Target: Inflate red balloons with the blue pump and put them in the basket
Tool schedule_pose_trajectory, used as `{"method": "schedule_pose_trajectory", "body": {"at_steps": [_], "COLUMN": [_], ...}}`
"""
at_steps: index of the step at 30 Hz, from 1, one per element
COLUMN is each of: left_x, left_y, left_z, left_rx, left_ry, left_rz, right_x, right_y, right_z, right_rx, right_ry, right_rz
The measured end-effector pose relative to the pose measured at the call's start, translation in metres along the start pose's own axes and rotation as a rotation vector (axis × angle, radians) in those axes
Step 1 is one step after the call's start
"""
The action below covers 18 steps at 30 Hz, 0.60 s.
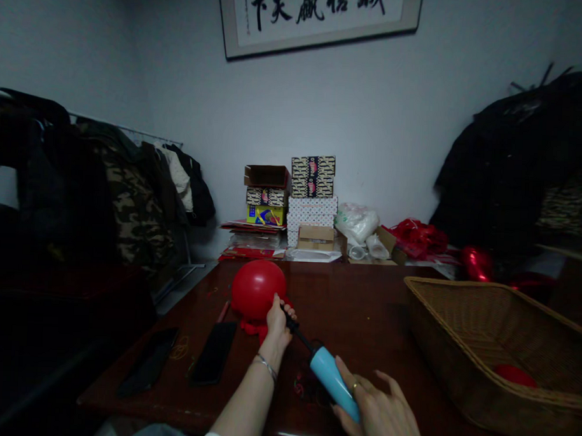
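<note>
A blue hand balloon pump (334, 380) with a black rod slants over the table toward a round, inflated red balloon (257, 288). My left hand (278, 320) is closed around the pump's black far end, beside the balloon; whether its fingers also pinch the balloon's neck is hidden. My right hand (382, 409) holds the blue barrel between thumb and forefinger, its other fingers partly spread. Limp red material (253, 329), perhaps uninflated balloons, lies just under the round balloon.
Two dark phones (214, 353) and thin elastic loops (180, 348) lie left on the brown table (348, 296). A wicker basket (458, 364) with a red item (515, 375) inside stands right. Stacked boxes (312, 212) and plastic bags (358, 221) line the back wall.
</note>
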<state>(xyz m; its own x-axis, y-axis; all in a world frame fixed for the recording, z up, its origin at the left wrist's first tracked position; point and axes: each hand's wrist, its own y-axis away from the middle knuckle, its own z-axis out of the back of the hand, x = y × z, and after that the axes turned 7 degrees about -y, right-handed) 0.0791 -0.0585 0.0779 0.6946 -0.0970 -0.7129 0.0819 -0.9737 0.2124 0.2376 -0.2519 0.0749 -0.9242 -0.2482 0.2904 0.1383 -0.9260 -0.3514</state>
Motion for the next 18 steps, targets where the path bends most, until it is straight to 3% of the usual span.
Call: {"method": "schedule_pose_trajectory", "body": {"at_steps": [7,18], "left_x": [-0.003,-0.001], "left_y": [0.001,0.016], "left_z": [-0.002,-0.010], "left_rx": [0.027,0.037], "left_ry": [0.026,0.022], "left_rz": [-0.001,-0.008], "right_x": [-0.011,0.027], "right_y": [0.010,-0.029], "right_z": [0.000,0.016], "right_rx": [-0.039,0.009], "right_ry": [0.000,0.054], "right_rz": [0.056,-0.043]}}
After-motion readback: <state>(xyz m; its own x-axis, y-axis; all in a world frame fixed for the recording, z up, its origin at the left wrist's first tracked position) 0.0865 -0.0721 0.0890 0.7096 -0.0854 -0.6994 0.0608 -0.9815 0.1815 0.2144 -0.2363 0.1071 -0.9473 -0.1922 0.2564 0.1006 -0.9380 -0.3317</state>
